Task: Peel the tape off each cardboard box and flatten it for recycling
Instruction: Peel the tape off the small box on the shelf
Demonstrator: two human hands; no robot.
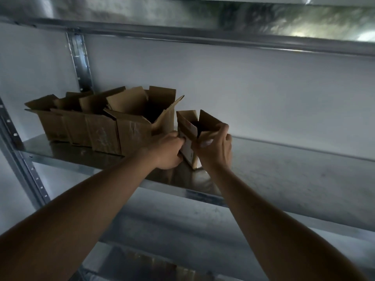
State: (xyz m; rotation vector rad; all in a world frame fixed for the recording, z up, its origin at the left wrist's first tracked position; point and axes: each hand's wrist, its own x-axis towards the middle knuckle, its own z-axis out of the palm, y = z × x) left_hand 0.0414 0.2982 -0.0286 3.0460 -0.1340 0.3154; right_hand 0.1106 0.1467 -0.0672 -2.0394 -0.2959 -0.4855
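Note:
A small open cardboard box (189, 129) stands on a metal shelf (284, 169), its top flaps up and pale tape on its near face. My left hand (167, 152) grips its left side, fingers curled against the cardboard. My right hand (215, 148) grips its right flap and wall from the front, thumb up at the flap's edge. To its left stands a row of several larger open cardboard boxes (129, 122), flaps raised; the nearest one touches or nearly touches the small box.
The shelf belongs to a steel rack with perforated uprights (81, 63) at the left. Another shelf (203, 19) runs overhead, and a lower shelf (182, 230) lies beneath my arms. A white wall stands behind.

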